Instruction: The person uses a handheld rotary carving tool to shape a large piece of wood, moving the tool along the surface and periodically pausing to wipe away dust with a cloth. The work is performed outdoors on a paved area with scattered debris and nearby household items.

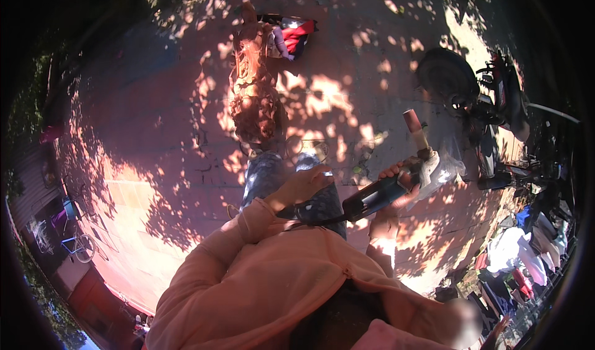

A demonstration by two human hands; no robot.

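So in the head view, a long dark object is gripped by the right hand, fingers wrapped round it, out over the sun-dappled paving. A red-ended stick is seen just past that hand; whether it's gripped too can't be told. The left hand is held loosely bent over the jeans, contents can't be made out. A motorbike is parked near the paving's right edge
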